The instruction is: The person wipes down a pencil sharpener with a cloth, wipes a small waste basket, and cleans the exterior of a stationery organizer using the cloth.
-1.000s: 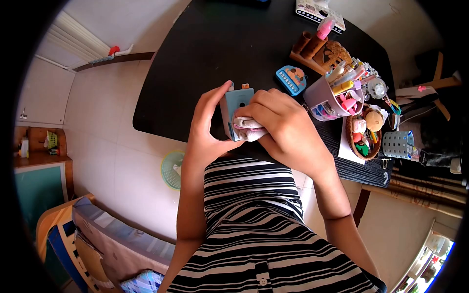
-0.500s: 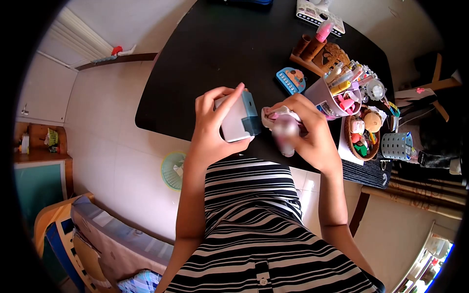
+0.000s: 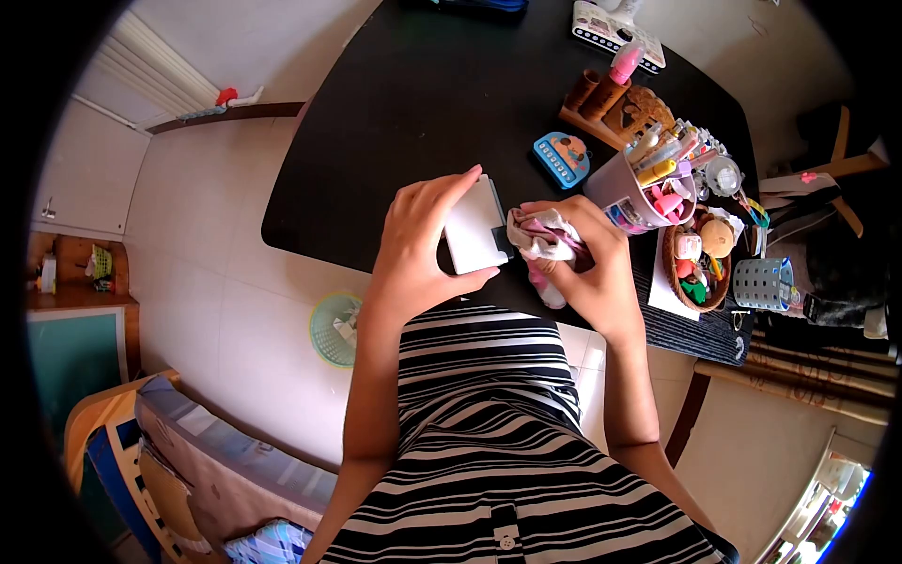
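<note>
- The left hand is pinching a white, flat-faced box with a dark edge between thumb and fingers, over the near part of the black tabletop.
- The right hand is gripping a crumpled pink-and-white cloth, fingers curling around it, just beside the box's dark edge.
- A lilac plastic pen pot is bearing a printed label, too small to read.
- A blue, rounded gadget with pale keys is lying near the pot; its key marks are blurring.
</note>
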A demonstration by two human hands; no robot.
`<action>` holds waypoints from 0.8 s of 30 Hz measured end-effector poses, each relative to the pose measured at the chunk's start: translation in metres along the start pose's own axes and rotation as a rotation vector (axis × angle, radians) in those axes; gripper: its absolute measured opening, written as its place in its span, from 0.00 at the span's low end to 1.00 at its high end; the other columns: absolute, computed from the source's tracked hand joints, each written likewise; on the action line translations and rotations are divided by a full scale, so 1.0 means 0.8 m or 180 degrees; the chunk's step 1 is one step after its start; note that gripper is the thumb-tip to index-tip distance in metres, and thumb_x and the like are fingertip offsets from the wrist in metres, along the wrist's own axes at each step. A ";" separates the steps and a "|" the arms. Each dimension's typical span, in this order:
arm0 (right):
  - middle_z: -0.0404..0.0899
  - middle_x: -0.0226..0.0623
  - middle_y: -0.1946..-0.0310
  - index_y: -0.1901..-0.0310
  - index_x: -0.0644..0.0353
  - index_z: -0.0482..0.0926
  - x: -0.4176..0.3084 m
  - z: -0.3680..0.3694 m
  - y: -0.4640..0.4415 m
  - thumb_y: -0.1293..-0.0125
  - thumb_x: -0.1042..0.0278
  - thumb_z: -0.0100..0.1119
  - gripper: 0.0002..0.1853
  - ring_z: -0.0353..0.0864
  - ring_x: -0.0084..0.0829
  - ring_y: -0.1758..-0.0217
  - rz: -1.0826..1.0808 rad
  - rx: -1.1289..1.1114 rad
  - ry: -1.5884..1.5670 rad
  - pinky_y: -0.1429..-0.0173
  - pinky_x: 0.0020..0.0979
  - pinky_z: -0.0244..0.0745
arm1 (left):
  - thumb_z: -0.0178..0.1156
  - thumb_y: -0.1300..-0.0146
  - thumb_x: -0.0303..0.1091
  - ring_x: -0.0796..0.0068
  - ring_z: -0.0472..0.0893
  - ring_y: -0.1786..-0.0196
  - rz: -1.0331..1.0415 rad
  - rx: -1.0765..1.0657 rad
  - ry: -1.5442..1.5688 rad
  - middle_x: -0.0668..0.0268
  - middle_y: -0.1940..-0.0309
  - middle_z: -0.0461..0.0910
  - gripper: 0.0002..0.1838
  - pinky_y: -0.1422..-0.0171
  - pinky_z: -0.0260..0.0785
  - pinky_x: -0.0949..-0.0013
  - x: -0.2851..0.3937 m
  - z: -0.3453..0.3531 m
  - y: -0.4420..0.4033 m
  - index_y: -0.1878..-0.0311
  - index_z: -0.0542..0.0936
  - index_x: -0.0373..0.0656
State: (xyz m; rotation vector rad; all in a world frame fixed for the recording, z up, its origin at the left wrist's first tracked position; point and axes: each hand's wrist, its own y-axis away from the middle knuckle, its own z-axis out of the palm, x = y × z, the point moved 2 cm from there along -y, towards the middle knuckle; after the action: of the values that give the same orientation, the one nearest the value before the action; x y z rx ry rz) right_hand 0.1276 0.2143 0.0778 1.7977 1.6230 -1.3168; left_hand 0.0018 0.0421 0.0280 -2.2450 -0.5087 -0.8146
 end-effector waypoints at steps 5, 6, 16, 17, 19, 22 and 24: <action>0.87 0.44 0.48 0.45 0.65 0.83 0.012 0.007 0.012 0.43 0.78 0.72 0.22 0.88 0.38 0.48 0.0259 0.0376 -0.0115 0.42 0.33 0.80 | 0.81 0.58 0.42 0.49 0.68 0.28 0.0120 -0.0080 -0.0221 0.61 0.32 0.74 0.53 0.20 0.54 0.42 0.002 -0.003 -0.002 0.24 0.70 0.48; 0.87 0.44 0.48 0.44 0.65 0.83 0.012 0.009 0.014 0.43 0.78 0.72 0.22 0.88 0.37 0.47 0.0334 0.0411 -0.0155 0.41 0.33 0.80 | 0.81 0.57 0.42 0.49 0.67 0.27 0.0121 -0.0082 -0.0238 0.61 0.31 0.73 0.53 0.19 0.52 0.40 0.003 -0.003 -0.001 0.24 0.69 0.48; 0.81 0.45 0.41 0.36 0.68 0.73 -0.010 -0.001 0.012 0.29 0.77 0.65 0.22 0.83 0.34 0.39 0.0160 0.0570 -0.1728 0.30 0.34 0.74 | 0.68 0.43 0.57 0.47 0.64 0.24 0.0271 0.0592 0.0167 0.56 0.29 0.72 0.45 0.17 0.43 0.40 0.003 -0.012 0.007 0.26 0.71 0.40; 0.81 0.47 0.41 0.35 0.68 0.72 -0.010 0.001 0.010 0.29 0.77 0.64 0.23 0.83 0.36 0.38 0.0084 0.0476 -0.2072 0.30 0.36 0.74 | 0.68 0.42 0.57 0.47 0.65 0.25 0.0257 0.0620 0.0232 0.55 0.29 0.72 0.46 0.18 0.45 0.40 0.016 -0.014 0.005 0.26 0.70 0.39; 0.79 0.56 0.42 0.33 0.65 0.67 -0.007 0.006 0.014 0.28 0.60 0.67 0.29 0.82 0.45 0.40 0.0203 0.0429 -0.2267 0.31 0.45 0.75 | 0.71 0.43 0.56 0.48 0.70 0.28 0.0264 0.0521 0.0576 0.50 0.32 0.72 0.47 0.23 0.59 0.49 0.040 -0.011 0.004 0.25 0.69 0.37; 0.77 0.53 0.40 0.32 0.64 0.67 -0.006 0.018 0.014 0.26 0.57 0.65 0.30 0.80 0.47 0.37 -0.0052 0.0500 -0.2876 0.30 0.48 0.74 | 0.79 0.49 0.40 0.53 0.79 0.36 0.0065 0.0535 0.1282 0.51 0.36 0.76 0.46 0.33 0.72 0.56 0.076 0.005 0.001 0.28 0.71 0.35; 0.76 0.50 0.39 0.31 0.65 0.67 -0.001 0.023 0.017 0.26 0.55 0.64 0.30 0.78 0.48 0.35 -0.0135 0.0658 -0.3085 0.29 0.49 0.74 | 0.81 0.51 0.32 0.57 0.85 0.44 -0.0004 0.0722 0.1338 0.53 0.44 0.82 0.40 0.37 0.76 0.59 0.085 0.018 0.000 0.34 0.75 0.36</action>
State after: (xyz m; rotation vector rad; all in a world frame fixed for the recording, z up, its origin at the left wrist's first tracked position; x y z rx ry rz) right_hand 0.1332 0.1958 0.0653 0.9061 0.9929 -1.9844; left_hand 0.0572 0.0604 0.0658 -1.8015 -0.3787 -1.1332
